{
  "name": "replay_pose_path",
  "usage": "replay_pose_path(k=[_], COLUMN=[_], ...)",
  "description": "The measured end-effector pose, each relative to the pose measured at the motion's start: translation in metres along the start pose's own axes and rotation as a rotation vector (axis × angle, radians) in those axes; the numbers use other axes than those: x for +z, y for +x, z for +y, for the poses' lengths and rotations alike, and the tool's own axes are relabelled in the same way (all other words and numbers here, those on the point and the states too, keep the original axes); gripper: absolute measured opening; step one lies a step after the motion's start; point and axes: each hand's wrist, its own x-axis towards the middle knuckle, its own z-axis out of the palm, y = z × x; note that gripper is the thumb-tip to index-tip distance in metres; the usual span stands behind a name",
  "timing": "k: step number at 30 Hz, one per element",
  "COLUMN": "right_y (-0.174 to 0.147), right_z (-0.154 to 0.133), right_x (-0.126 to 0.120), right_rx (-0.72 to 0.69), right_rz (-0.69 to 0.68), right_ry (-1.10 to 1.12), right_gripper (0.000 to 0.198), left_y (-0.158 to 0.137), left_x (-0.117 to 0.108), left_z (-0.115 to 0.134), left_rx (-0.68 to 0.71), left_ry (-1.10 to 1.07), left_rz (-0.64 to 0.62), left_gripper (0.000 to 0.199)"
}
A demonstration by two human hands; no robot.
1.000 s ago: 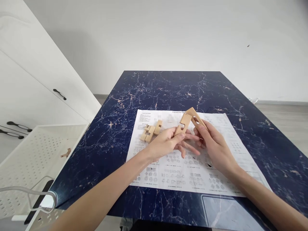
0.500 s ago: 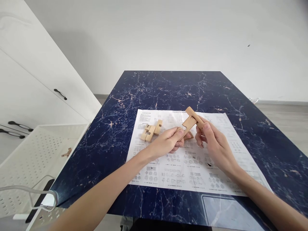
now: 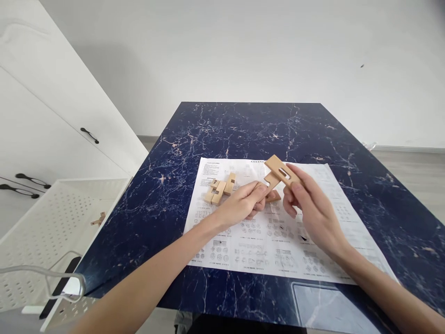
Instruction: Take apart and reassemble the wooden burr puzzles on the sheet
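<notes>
My left hand (image 3: 248, 200) is closed on a notched wooden puzzle piece (image 3: 273, 180) that points up and to the right. In my right hand (image 3: 311, 199) I pinch a flat wooden puzzle piece with a slot (image 3: 274, 163), held across the far end of the left one and overlapping it. Whether the two are joined cannot be made out. Beneath my left hand's fingertips another wooden piece (image 3: 274, 196) lies on the printed sheet (image 3: 243, 269), partly hidden. To the left sit several notched wooden pieces (image 3: 217, 196), one marked 3.
The sheet with puzzle diagrams lies on a dark blue marbled table (image 3: 236, 125). A white perforated bin (image 3: 45, 218) stands at the left, with a small wooden cross-shaped piece (image 3: 98, 219) inside and a white cable (image 3: 41, 272) over it. A clear panel (image 3: 330, 306) is at the near edge.
My right hand has turned its piece so that the slotted broad face shows, now covering the end of the left piece. My left hand stays nearly where it was.
</notes>
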Motion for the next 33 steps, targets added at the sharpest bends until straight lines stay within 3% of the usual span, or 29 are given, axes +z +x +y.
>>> replay_pose_path(k=[4, 9, 15, 20, 24, 28, 33], right_y=[0.011, 0.014, 0.017, 0.020, 0.020, 0.018, 0.016], right_z=[-0.006, -0.010, -0.006, 0.001, 0.002, -0.002, -0.006], right_x=[-0.010, -0.015, -0.024, -0.033, -0.033, -0.027, -0.024], right_rx=[0.222, 0.371, 0.441, 0.498, 0.519, 0.492, 0.477], right_rz=[-0.098, -0.121, -0.194, -0.256, -0.319, -0.333, -0.303], right_ry=[0.329, 0.585, 0.625, 0.729, 0.881, 0.888, 0.946], right_gripper=[0.021, 0.019, 0.035, 0.044, 0.040, 0.010, 0.020], left_y=[0.001, 0.000, -0.003, -0.002, 0.000, 0.002, 0.002], left_x=[0.001, 0.002, 0.004, 0.001, -0.003, -0.006, -0.006], left_z=[-0.003, -0.010, -0.008, -0.007, -0.010, -0.015, -0.015], left_rx=[0.039, 0.110, 0.169, 0.203, 0.203, 0.195, 0.232], left_ry=[0.029, 0.106, 0.319, 0.340, 0.382, 0.423, 0.452], left_rz=[0.030, 0.051, 0.108, 0.103, 0.070, 0.103, 0.090], left_gripper=[0.035, 0.036, 0.028, 0.028, 0.029, 0.033, 0.031])
